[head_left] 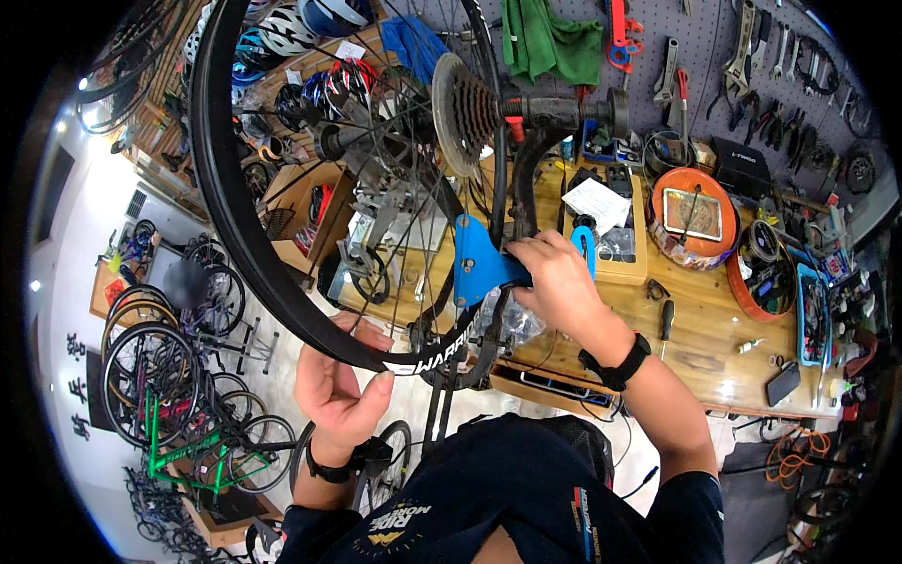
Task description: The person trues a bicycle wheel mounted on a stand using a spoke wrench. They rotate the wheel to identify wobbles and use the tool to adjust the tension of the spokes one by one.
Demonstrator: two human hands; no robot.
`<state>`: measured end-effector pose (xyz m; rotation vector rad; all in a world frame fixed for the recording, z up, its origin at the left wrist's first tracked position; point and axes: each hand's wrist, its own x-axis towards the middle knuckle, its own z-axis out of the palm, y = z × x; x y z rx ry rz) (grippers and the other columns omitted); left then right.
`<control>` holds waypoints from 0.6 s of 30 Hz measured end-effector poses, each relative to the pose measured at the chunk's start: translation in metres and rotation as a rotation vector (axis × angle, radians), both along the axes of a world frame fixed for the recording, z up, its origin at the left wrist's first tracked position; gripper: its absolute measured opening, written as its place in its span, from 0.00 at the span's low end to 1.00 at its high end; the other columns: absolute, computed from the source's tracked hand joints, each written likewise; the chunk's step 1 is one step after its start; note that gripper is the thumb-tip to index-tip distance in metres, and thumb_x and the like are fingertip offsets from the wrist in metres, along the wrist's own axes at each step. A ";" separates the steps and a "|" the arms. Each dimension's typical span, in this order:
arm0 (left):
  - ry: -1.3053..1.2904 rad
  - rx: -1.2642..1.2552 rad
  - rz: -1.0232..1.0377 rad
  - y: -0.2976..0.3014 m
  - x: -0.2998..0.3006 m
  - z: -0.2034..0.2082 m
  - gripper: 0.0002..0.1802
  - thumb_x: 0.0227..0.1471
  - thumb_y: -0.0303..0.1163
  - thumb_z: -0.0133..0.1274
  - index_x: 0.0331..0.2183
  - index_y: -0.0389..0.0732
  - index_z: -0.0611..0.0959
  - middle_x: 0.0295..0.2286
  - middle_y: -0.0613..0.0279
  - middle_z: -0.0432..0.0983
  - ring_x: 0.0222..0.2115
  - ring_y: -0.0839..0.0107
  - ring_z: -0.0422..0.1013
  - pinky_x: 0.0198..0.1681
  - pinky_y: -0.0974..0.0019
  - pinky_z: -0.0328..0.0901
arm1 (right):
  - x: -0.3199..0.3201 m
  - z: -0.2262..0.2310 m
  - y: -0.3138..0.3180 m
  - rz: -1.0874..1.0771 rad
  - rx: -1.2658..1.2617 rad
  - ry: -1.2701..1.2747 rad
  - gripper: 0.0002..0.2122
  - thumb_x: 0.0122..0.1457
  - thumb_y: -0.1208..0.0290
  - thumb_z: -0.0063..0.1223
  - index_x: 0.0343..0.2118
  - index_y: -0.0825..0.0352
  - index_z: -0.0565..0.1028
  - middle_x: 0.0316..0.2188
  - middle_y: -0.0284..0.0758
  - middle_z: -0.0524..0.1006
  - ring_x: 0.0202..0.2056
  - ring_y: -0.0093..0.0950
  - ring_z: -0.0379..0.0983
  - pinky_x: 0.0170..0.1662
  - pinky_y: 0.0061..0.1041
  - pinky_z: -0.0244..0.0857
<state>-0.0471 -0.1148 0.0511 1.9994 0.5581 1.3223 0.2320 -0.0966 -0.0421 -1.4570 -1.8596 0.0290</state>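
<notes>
I have the black-rimmed bicycle wheel (254,254) standing upright before the wearer's chest, spokes and sprocket cluster (462,113) in plain view, the cluster sitting on the wheel's right side. The left hand (340,390) is at the near lower part of the wheel, palm turned up, its fingers passing behind the rim and its thumb (376,399) on the near side; I cannot tell whether it is squeezing the rim or only resting loosely about it. The right hand (561,282) is just right of the wheel's lower edge, its fingers and thumb closed on a blue bracket (477,263), whose flat plate reaches left toward the rim; I cannot make out whether plate and rim touch. A dark metal stand (528,179) rises immediately right of the wheel. Farther right of the wheel I see the wooden workbench (719,352), carrying a white paper sheet (592,202), a round orange-red bowl (722,252), a screwdriver (667,324) and a dark phone (784,383). Above the bench, up and right of the wheel, a green cloth (552,42) hangs on the grey pegboard (648,47). Behind the wheel's upper part sit several helmets (287,33), and well to its left are parked bicycles (155,385).
</notes>
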 end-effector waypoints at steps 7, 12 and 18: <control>0.006 0.006 0.016 0.000 -0.002 -0.001 0.33 0.44 0.20 0.61 0.52 0.28 0.66 0.37 0.50 0.74 0.39 0.63 0.72 0.46 0.61 0.65 | -0.013 0.002 0.003 0.014 0.015 0.041 0.24 0.35 0.77 0.64 0.42 0.71 0.75 0.40 0.40 0.78 0.43 0.38 0.70 0.48 0.33 0.66; 0.036 0.029 0.009 -0.001 -0.002 0.004 0.33 0.44 0.20 0.60 0.52 0.27 0.66 0.37 0.49 0.74 0.40 0.63 0.72 0.47 0.61 0.65 | -0.007 -0.006 -0.006 0.003 -0.018 0.068 0.25 0.36 0.77 0.64 0.43 0.70 0.75 0.42 0.40 0.77 0.45 0.39 0.70 0.50 0.34 0.66; -0.018 -0.016 0.004 -0.003 0.001 0.001 0.34 0.46 0.21 0.60 0.53 0.27 0.65 0.37 0.49 0.74 0.41 0.63 0.71 0.47 0.61 0.65 | -0.003 -0.004 -0.005 0.018 -0.023 0.076 0.24 0.36 0.78 0.64 0.43 0.71 0.75 0.41 0.41 0.77 0.45 0.40 0.69 0.50 0.33 0.66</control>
